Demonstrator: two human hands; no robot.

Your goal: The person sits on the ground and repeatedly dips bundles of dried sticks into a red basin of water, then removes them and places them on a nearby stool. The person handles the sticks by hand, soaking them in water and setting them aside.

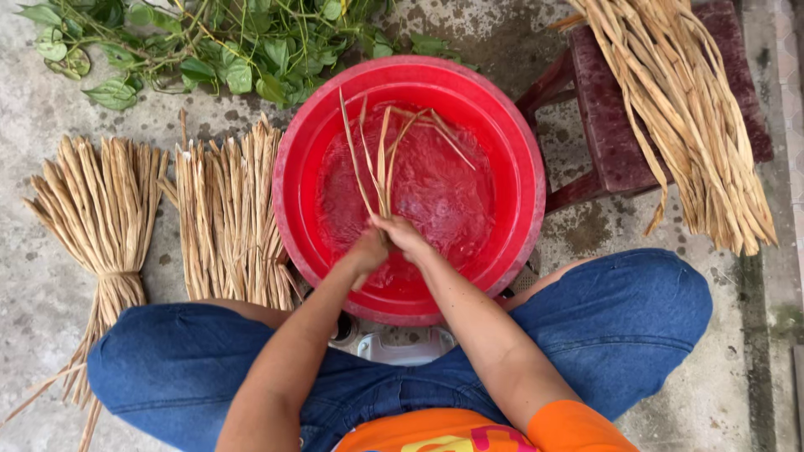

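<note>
In the head view we look straight down on a round red plastic basin [289, 180] standing on a rough grey concrete floor [33, 276]. The basin holds water, and its surface is rippled. Our left hand [367, 251] and right hand [404, 237] meet over the near half of the basin, touching each other, and both close their fingers around the lower ends of a small bunch of long dry tan plant strips [381, 163]. The strips rise from our grip and fan out over the water toward the far rim; some bend to the right at their tips. Whether their ends dip into the water we cannot tell.

Our knees in blue jeans [628, 326] spread to either side of the basin, and the orange shirt [435, 431] shows at the bottom edge.

To the left of the basin, two bundles of dry tan strips lie on the floor: the tied bundle at far left [100, 218] is bound near its lower part and splays wide above, and the second bundle [226, 218] lies just beside the basin's rim. At upper right, a large sheaf of the same dry strips [687, 117] is draped across a low dark red wooden stool [603, 125] that stands near the basin. Across the top left, a heap of green leafy vines [209, 42] lies on the floor behind the basin.
</note>
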